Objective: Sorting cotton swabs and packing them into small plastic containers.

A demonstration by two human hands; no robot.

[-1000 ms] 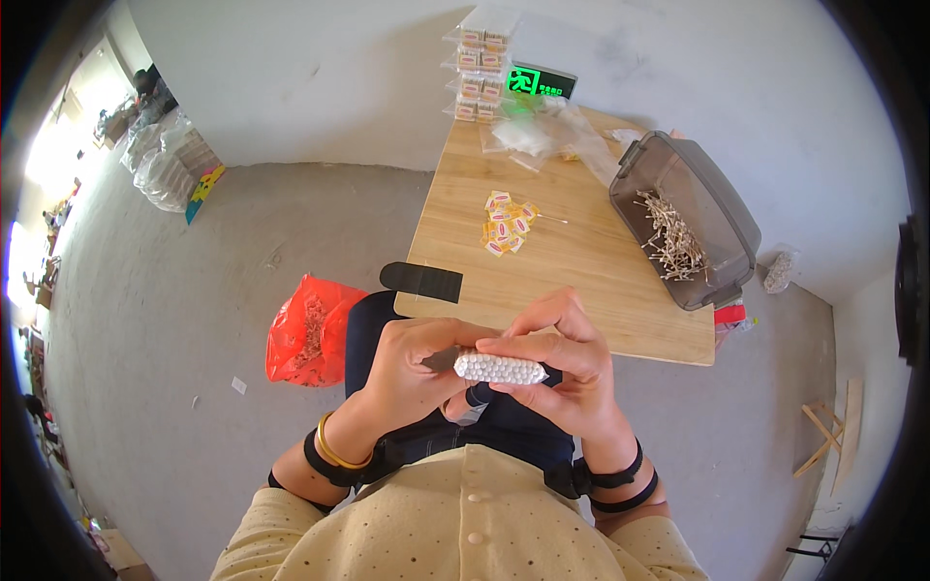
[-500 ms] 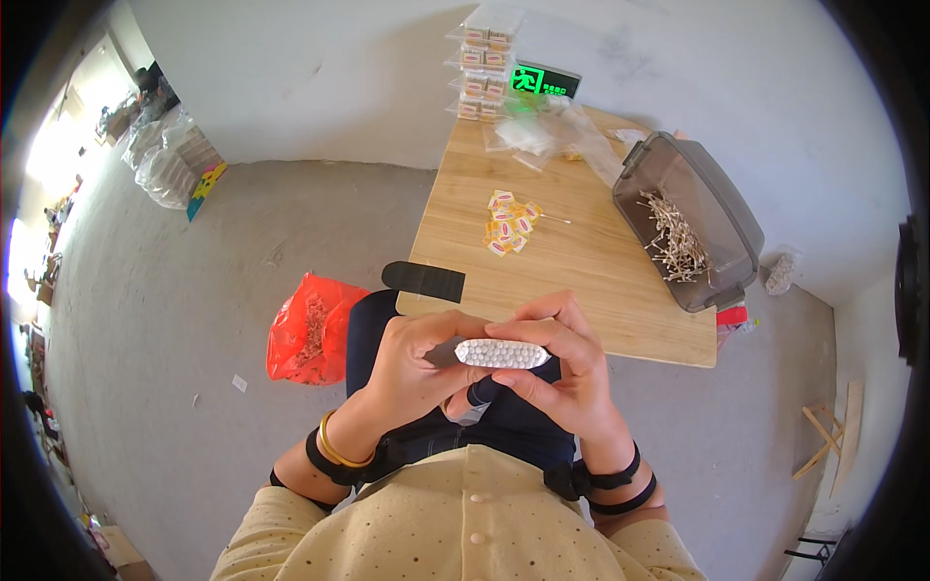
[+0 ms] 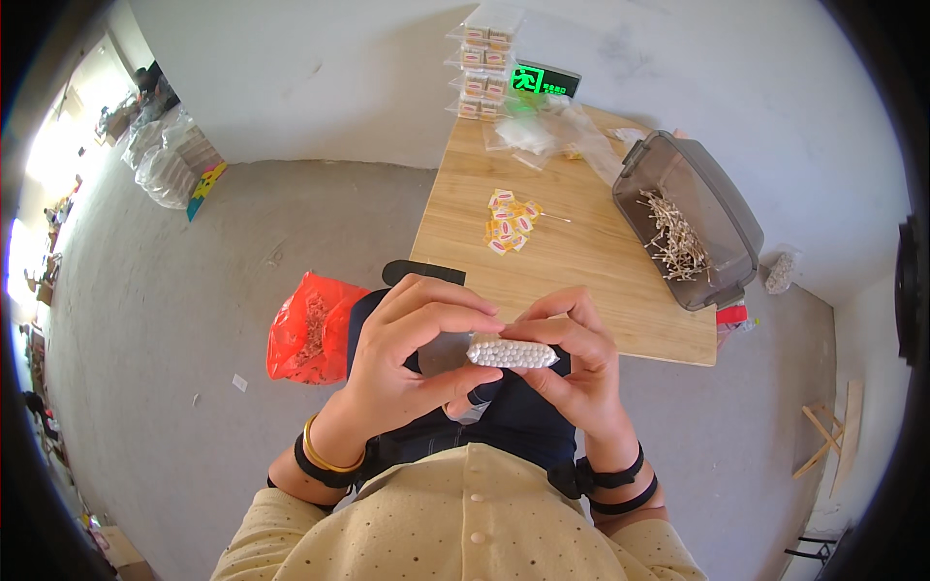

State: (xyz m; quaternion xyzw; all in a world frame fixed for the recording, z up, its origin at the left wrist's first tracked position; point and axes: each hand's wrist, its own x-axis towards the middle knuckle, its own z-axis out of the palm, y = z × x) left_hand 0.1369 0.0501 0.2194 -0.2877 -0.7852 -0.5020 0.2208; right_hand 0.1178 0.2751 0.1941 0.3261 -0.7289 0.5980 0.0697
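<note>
Above my lap, a flat pack of cotton swabs (image 3: 513, 354) is held with its many white tips turned up toward me. My right hand (image 3: 579, 363) is closed on the pack's right part, thumb below and fingers above. From the other side, my left hand (image 3: 402, 344) grips the left end between thumb and bent fingers. Part of the pack's far side is hidden by my fingers. On the wooden table (image 3: 572, 281) beyond lies a small pile of yellow and white labels (image 3: 509, 228), with a single cotton swab (image 3: 556, 219) beside it.
A grey translucent bin (image 3: 722, 218) with loose cotton swabs stands at the table's right. Bagged small boxes (image 3: 482, 73) are stacked at the back, near a green lit sign (image 3: 542, 79) and clear plastic bags (image 3: 538, 136). A red bag (image 3: 310, 334) lies on the floor left.
The pack has shifted slightly to the right. My left hand has lifted and turned, its fingers now arched above the pack's left end. My right hand keeps its grip.
</note>
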